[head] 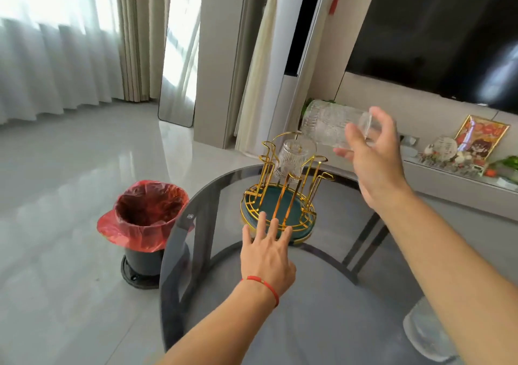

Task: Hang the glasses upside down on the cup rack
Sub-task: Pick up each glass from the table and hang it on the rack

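My right hand [372,151] grips a ribbed glass [333,123] by its base, fingers clamped round it; the glass lies nearly on its side in the air, mouth toward the left, just above and right of the cup rack [280,196], and the fingers hide most of the base. My left hand [267,249] lies flat with fingers spread, their tips at the near rim of the rack's teal tray; I cannot tell whether they press on it. One glass [293,158] already hangs upside down on a far gold prong, partly masked by the wires. A third glass [429,336] is blurred and partly covered by my right forearm at the lower right. The rack sits near the far edge of the round dark glass table [322,308], with bare tabletop nearer me. A red-lined bin [145,219] stands on the floor, left of the table.
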### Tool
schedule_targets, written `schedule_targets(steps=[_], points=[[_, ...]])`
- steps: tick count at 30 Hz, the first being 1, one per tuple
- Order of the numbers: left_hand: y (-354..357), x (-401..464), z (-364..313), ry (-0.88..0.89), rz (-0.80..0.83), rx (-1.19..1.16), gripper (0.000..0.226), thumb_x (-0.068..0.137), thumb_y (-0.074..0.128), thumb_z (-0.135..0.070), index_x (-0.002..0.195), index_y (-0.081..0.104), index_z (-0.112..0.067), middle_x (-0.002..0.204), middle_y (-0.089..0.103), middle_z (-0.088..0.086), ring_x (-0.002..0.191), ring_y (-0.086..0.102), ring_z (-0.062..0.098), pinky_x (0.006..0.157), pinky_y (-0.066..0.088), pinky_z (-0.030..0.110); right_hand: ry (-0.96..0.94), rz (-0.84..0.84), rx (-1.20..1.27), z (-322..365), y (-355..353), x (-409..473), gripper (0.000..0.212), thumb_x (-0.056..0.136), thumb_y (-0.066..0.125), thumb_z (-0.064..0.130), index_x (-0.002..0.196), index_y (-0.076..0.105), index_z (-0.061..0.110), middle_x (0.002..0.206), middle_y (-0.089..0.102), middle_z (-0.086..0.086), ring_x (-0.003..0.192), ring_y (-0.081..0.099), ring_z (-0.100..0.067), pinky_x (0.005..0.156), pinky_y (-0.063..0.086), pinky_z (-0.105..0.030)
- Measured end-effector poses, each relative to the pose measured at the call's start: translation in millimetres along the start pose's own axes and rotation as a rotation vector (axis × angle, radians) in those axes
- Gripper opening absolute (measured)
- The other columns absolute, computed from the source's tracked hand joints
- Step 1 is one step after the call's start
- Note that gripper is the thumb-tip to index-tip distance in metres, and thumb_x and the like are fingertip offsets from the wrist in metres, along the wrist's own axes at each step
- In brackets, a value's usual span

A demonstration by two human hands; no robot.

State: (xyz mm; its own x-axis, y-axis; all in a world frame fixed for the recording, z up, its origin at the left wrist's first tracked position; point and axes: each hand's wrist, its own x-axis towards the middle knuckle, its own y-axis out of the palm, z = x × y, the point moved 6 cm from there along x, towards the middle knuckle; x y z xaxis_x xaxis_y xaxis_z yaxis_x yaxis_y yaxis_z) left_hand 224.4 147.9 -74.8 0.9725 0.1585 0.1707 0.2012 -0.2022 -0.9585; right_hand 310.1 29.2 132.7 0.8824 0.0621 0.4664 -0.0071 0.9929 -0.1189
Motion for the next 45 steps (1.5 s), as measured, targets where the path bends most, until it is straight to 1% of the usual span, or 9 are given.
schedule_targets(steps=[4, 7, 8, 11, 18, 31, 38, 41, 45], points=[[3.5, -1.6, -4.1, -0.006, 0.057, -0.017, 0.077, 0.097, 0.05, -0.041, 0.162, 0.011, -0.027, 0.173, 0.007, 0.01, 0.158, -0.005, 0.036, 0.124, 0.002, 0.063, -0.106, 0.091, -0.314, 15.7, 49.4, 67.4, 0.06, 0.103, 0.06, 0.024, 0.158, 0.035, 0.025, 0.153, 0.045, -0.007, 0.128, 0.061, -0.035, 0.103, 0.057, -0.051], [3.1, 0.5, -1.9, 0.004, 0.075, -0.014, 0.078, 0.098, 0.05, -0.042, 0.162, 0.009, -0.028, 0.172, 0.005, 0.01, 0.158, -0.006, 0.036, 0.123, 0.005, 0.066, -0.126, 0.275, -0.512, 14.3, 88.4, 95.6, 0.063, 0.105, 0.057, 0.031, 0.163, 0.032, 0.024, 0.161, 0.045, -0.013, 0.115, 0.056, -0.028, 0.102, 0.051, -0.047], [2.5, 0.5, -2.8, 0.01, 0.083, -0.014, 0.079, 0.098, 0.051, -0.042, 0.162, 0.008, -0.028, 0.172, 0.004, 0.01, 0.158, -0.006, 0.036, 0.122, 0.005, 0.067, -0.125, 0.324, -0.583, 11.5, 97.4, 99.2, 0.064, 0.105, 0.056, 0.034, 0.163, 0.031, 0.023, 0.165, 0.041, -0.014, 0.117, 0.052, -0.026, 0.109, 0.047, -0.051], [2.2, 2.1, -2.6, 0.01, 0.101, -0.032, 0.08, 0.097, 0.052, -0.041, 0.162, 0.008, -0.028, 0.172, 0.004, 0.01, 0.158, -0.007, 0.037, 0.121, 0.007, 0.068, -0.116, 0.46, -0.676, -0.4, 122.6, 103.1, 0.065, 0.105, 0.056, 0.031, 0.163, 0.033, 0.015, 0.17, 0.035, -0.01, 0.153, 0.037, -0.029, 0.127, 0.026, -0.052], [3.8, 5.4, -6.2, -0.021, 0.151, -0.07, 0.082, 0.097, 0.053, -0.036, 0.163, 0.005, -0.026, 0.173, -0.004, 0.011, 0.157, -0.013, 0.038, 0.12, 0.006, 0.071, -0.068, 0.621, -0.777, -29.9, 151.2, 95.5, 0.058, 0.107, 0.053, 0.032, 0.161, 0.039, 0.016, 0.169, 0.039, -0.006, 0.157, 0.031, -0.028, 0.127, 0.022, -0.046], [3.3, 6.1, -6.3, -0.045, 0.166, -0.078, 0.084, 0.096, 0.058, -0.037, 0.162, 0.009, -0.026, 0.173, 0.0, 0.011, 0.157, -0.01, 0.038, 0.119, 0.008, 0.073, -0.065, 0.765, -1.166, -49.2, 165.9, 85.3, 0.058, 0.095, 0.059, 0.051, 0.15, 0.056, 0.033, 0.161, 0.051, -0.007, 0.147, 0.045, -0.036, 0.118, 0.038, -0.057], [2.1, 6.6, -3.8, -0.047, 0.166, -0.05, 0.081, 0.096, 0.057, -0.035, 0.162, 0.011, -0.029, 0.173, 0.003, 0.01, 0.158, -0.007, 0.037, 0.12, 0.013, 0.07, -0.169, 0.822, -1.356, -47.1, 164.7, 74.1, 0.057, 0.103, 0.043, 0.057, 0.157, 0.044, 0.039, 0.164, 0.047, -0.007, 0.15, 0.042, -0.036, 0.116, 0.038, -0.056], [-0.2, 6.5, -3.5, -0.055, 0.155, -0.055, 0.08, 0.096, 0.057, -0.035, 0.162, 0.012, -0.03, 0.173, 0.005, 0.009, 0.158, -0.005, 0.036, 0.12, 0.014, 0.069, -0.272, 0.7, -1.246, -41.1, 147.7, 60.3, 0.056, 0.104, 0.043, 0.052, 0.155, 0.048, 0.03, 0.161, 0.051, -0.007, 0.149, 0.042, -0.032, 0.117, 0.035, -0.058], [1.9, 2.9, -7.3, -0.062, 0.15, -0.024, 0.081, 0.097, 0.054, -0.034, 0.163, 0.007, -0.028, 0.173, 0.002, 0.01, 0.158, -0.006, 0.037, 0.12, 0.017, 0.067, -0.272, 0.654, -1.034, -42.6, 101.0, 28.7, 0.065, 0.107, 0.044, 0.042, 0.166, 0.024, 0.023, 0.176, 0.021, -0.002, 0.163, 0.015, -0.024, 0.128, 0.017, -0.05]])
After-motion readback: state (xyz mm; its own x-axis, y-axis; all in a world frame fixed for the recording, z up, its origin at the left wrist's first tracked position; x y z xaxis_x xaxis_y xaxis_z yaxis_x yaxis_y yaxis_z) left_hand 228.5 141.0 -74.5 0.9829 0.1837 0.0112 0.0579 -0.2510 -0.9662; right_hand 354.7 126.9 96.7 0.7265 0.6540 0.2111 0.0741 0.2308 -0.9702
